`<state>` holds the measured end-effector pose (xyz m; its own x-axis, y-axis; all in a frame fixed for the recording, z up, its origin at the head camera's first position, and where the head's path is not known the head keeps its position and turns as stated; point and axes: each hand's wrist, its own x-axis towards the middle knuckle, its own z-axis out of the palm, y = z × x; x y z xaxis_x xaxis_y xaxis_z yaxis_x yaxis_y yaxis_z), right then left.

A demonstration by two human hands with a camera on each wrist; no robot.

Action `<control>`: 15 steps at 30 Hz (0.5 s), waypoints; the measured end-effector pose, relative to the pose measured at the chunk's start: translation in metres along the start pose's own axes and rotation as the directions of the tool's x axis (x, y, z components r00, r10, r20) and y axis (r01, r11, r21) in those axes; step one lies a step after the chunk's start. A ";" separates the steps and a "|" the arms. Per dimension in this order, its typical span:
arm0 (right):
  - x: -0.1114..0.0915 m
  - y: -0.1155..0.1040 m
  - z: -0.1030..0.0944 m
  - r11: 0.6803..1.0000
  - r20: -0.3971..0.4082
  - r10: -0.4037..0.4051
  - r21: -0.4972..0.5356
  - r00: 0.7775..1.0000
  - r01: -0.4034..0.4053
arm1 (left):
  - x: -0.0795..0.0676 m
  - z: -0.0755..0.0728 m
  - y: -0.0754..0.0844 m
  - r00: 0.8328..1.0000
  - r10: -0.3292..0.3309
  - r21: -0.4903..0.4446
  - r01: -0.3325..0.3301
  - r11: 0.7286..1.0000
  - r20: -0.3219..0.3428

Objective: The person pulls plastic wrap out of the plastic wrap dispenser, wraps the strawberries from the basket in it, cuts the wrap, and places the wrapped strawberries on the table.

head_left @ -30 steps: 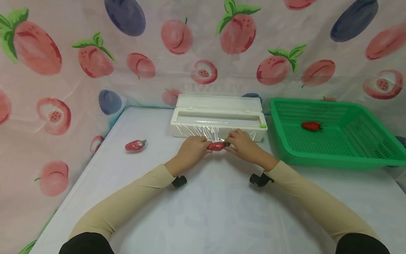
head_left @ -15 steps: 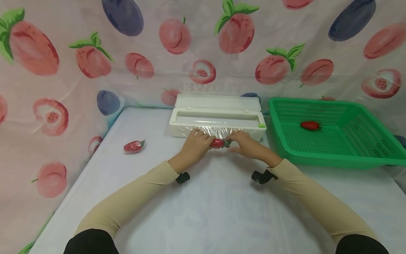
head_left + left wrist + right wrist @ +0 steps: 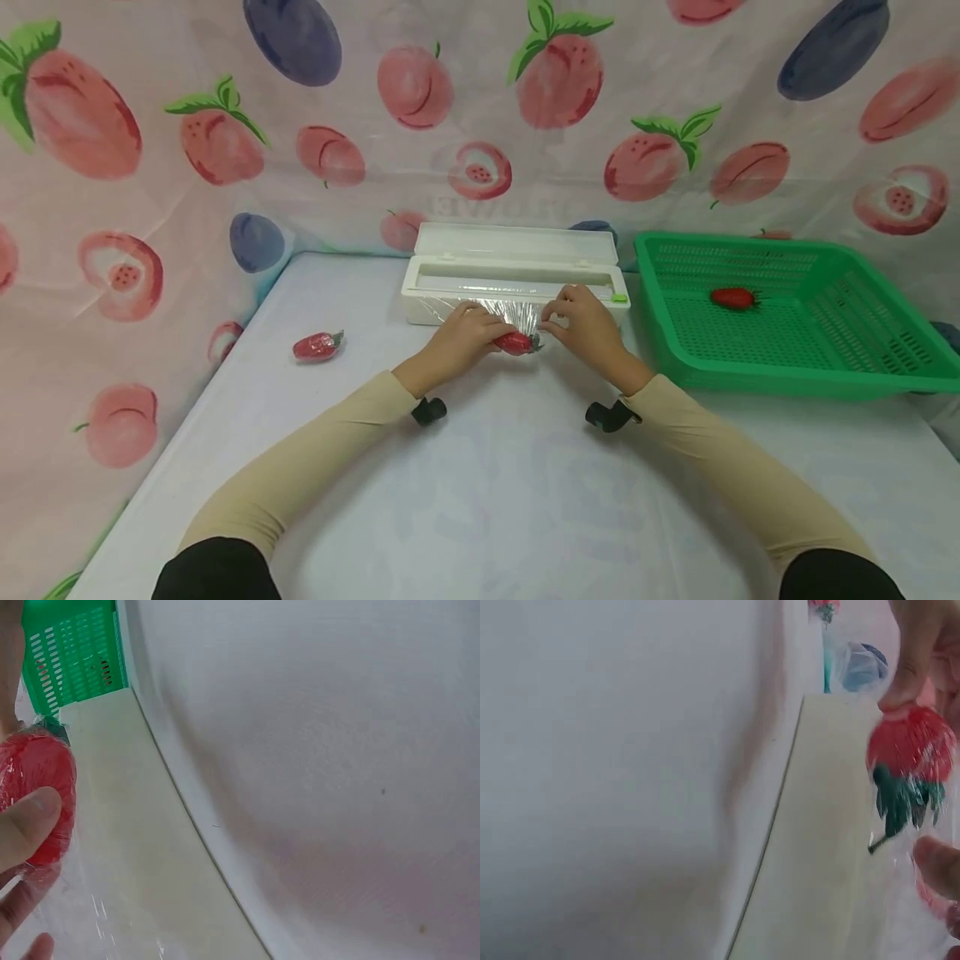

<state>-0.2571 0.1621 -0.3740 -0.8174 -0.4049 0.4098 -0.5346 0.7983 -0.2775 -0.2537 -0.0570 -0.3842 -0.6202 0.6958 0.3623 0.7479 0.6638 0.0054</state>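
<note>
A red strawberry [image 3: 516,342] with green leaves, wrapped in clear film, is at the front of a white cling film box [image 3: 422,312]. My left hand [image 3: 463,337] grips its left end; in the left wrist view the thumb presses on the red strawberry [image 3: 45,769]. Stretched cling film [image 3: 519,313] runs from the box down to the fruit. Beside the leafy end, my right hand [image 3: 588,329] pinches the film. In the right wrist view the leaves and stem of the strawberry [image 3: 911,746] point toward the right thumb [image 3: 939,864].
Another film-wrapped strawberry [image 3: 317,347] lies on the white table [image 3: 480,500] at the left. To the right stands a green basket [image 3: 750,379] holding one bare strawberry [image 3: 733,297]. The box's lid [image 3: 517,242] stands raised at the back, against the fruit-printed cloth [image 3: 555,167].
The right hand let go of the leafy end, opened its fingers, then moved up to pinch film beside it. The left hand keeps hold of the strawberry, which shifted slightly and tilted.
</note>
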 end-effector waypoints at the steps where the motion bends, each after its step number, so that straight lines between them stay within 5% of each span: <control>1: 0.001 -0.002 0.002 1.000 0.030 -0.011 -0.001 0.999 0.011 | 0.000 0.001 0.000 1.000 0.010 0.007 -0.010 1.000 -0.007; 7: -0.001 -0.004 0.006 0.987 0.263 -0.156 -0.004 0.952 0.162 | -0.001 0.005 0.003 1.000 0.010 0.024 -0.010 1.000 -0.024; 15: -0.005 -0.005 0.010 0.977 0.248 -0.175 -0.080 0.953 0.200 | -0.004 0.000 -0.008 0.990 -0.098 -0.044 0.103 0.994 0.100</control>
<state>-0.2522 0.1559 -0.3836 -0.7384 -0.6360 0.2240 -0.6685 0.7340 -0.1196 -0.2575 -0.0650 -0.3851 -0.7109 0.6515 0.2648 0.6899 0.7191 0.0832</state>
